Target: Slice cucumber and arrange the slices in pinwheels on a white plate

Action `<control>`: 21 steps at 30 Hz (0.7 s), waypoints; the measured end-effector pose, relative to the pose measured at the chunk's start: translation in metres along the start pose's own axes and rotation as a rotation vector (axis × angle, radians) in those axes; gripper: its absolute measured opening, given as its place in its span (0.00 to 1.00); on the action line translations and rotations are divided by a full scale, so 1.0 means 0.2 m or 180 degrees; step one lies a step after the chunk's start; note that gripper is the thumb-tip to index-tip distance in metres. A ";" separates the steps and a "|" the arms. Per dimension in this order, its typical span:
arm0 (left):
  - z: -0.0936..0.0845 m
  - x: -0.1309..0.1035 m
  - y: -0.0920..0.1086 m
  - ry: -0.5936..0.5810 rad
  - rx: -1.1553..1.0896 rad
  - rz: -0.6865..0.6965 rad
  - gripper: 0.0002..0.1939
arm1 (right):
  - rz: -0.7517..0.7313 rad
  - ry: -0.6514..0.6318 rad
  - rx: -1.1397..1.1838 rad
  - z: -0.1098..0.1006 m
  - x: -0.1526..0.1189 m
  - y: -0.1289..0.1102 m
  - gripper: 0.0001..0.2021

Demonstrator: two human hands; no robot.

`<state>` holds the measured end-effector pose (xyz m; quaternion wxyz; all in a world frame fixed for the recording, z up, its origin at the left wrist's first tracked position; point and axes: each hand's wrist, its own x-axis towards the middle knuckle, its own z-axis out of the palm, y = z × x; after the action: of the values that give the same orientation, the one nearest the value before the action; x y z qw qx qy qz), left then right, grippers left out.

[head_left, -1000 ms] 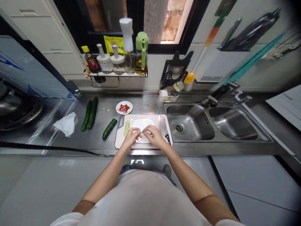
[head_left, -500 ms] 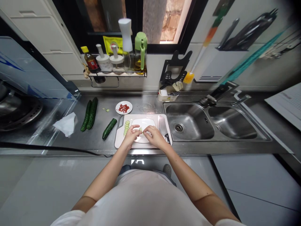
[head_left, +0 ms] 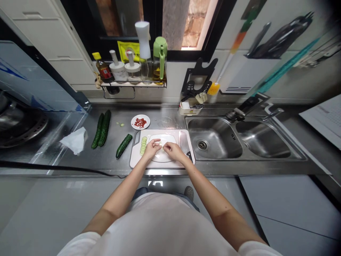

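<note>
My left hand and my right hand meet over a white plate, fingertips pinched close together. A thin, pale cucumber slice is between them, partly hidden by the fingers. The plate rests on a pale cutting board with a grey edge. Left of the plate, a row of overlapping cucumber slices lies on the board. A knife is on the board's right side, its handle partly behind my right hand.
A cut cucumber lies left of the board, with two whole cucumbers farther left. Behind the board stands a small plate of chopped red pieces. A white cloth lies near the stove; a double sink is at the right.
My fingers have shifted slightly around the cucumber slice, which shows less green now. My right fingers are more curled. The other things stay where they were.
</note>
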<state>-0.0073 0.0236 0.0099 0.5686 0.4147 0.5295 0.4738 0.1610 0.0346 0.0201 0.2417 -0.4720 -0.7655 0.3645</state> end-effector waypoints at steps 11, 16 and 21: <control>-0.01 0.20 -0.12 0.0103 0.0886 0.0163 0.17 | 0.0274 -0.0325 -0.0464 0.00 0.16 0.12 0.07; 0.02 0.30 -0.14 0.0360 0.1427 0.0155 0.17 | 0.0309 -0.0209 -0.0778 0.01 0.26 0.17 0.07; 0.04 0.37 -0.12 0.0420 0.2109 0.0187 0.17 | 0.0577 -0.0259 -0.1276 0.02 0.32 0.17 0.09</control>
<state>0.0014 0.0905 -0.0275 0.3535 0.5604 0.6782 0.3179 0.1492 0.1000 -0.0071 0.0782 -0.5624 -0.7862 0.2440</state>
